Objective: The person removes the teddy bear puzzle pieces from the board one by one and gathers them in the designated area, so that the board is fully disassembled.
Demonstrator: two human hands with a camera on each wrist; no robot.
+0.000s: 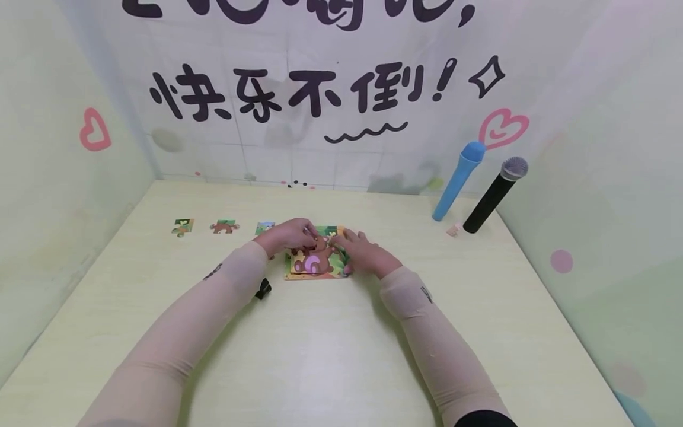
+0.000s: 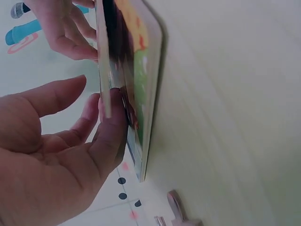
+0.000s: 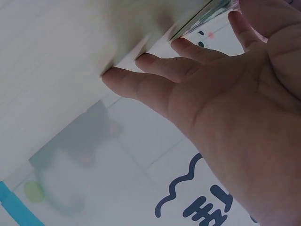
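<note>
On the table (image 1: 331, 350), both hands' relaxed grip rests on the puzzle board (image 1: 318, 264).

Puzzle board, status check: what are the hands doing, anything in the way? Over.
Left hand and right hand both resting fingers on the puzzle board. Board flat on table. Three loose pieces lie left. Nothing blocking.

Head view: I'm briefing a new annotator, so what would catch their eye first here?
Both hands, the left hand and the right hand, meet over a colourful bear puzzle board at mid-table. Loose puzzle pieces lie in a row to its left, and a blue microphone and a black microphone lean against the right wall.
</note>
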